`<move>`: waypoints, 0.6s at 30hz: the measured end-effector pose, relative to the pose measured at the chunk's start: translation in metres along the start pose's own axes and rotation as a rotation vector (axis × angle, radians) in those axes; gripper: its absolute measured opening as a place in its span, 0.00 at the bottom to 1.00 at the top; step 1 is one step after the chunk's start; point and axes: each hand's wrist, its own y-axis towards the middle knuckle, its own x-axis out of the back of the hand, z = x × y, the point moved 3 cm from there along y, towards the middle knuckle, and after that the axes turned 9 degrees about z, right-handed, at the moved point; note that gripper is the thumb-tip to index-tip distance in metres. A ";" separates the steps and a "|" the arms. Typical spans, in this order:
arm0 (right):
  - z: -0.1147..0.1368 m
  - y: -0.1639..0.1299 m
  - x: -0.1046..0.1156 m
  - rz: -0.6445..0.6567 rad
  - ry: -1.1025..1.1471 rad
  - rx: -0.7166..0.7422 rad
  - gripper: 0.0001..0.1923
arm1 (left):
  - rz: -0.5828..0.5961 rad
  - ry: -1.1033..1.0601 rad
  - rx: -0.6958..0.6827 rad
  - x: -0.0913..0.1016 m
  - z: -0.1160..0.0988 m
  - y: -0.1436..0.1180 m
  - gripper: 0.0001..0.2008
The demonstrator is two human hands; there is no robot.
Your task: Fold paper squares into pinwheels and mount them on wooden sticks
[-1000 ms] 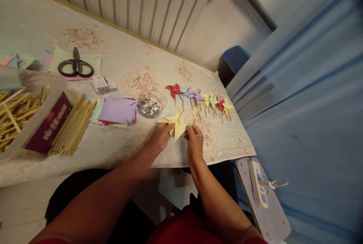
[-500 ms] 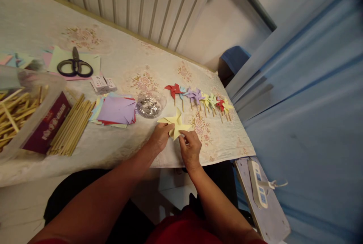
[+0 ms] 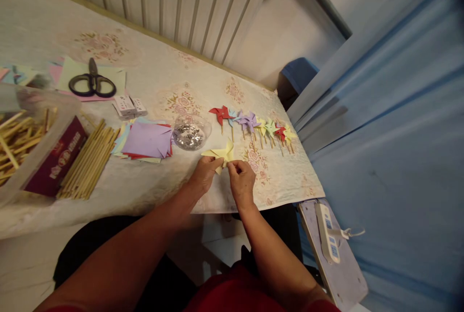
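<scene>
Left hand: the left hand (image 3: pixel 205 175) is pinching the near-left corner of a pale yellow folded paper pinwheel (image 3: pixel 222 153), fingers closed on the paper.
Right hand: the right hand (image 3: pixel 241 180) is gripping the same pinwheel at its centre, thumb and fingertips pressed together on the folds.
Pinwheel: it is lying flat on the floral cream tablecloth (image 3: pixel 152 75) near the table's front edge, just at 12 o'clock of both hands.
Bowl: a clear glass bowl of silver pins (image 3: pixel 191 132) is sitting at 10 o'clock of the pinwheel, just beside it.
Finished row: a row of red, blue, purple, green and yellow paper pinwheels on wooden sticks (image 3: pixel 253 126) is lying at 1 o'clock, near.
Paper stack: a stack of purple and mixed-colour cut paper squares (image 3: pixel 147 140) is resting at 9 o'clock of the bowl.
Sticks: a bundle of loose bamboo sticks (image 3: pixel 89 159) is lying further at 9 o'clock.
Box: a dark red box with gold characters (image 3: pixel 58 157), too blurred to read, is sitting in a clear plastic tub (image 3: pixel 38 109).
Scissors: black-handled scissors (image 3: pixel 92 82) are lying on pale paper sheets at 10 o'clock, well apart.
</scene>
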 end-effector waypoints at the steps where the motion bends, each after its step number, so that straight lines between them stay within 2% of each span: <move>1: 0.000 0.001 -0.001 -0.002 -0.006 -0.011 0.12 | -0.002 0.003 0.000 0.000 0.000 0.000 0.09; 18: 0.000 0.009 -0.005 -0.012 -0.024 -0.048 0.13 | -0.047 0.105 -0.004 -0.002 -0.003 -0.004 0.08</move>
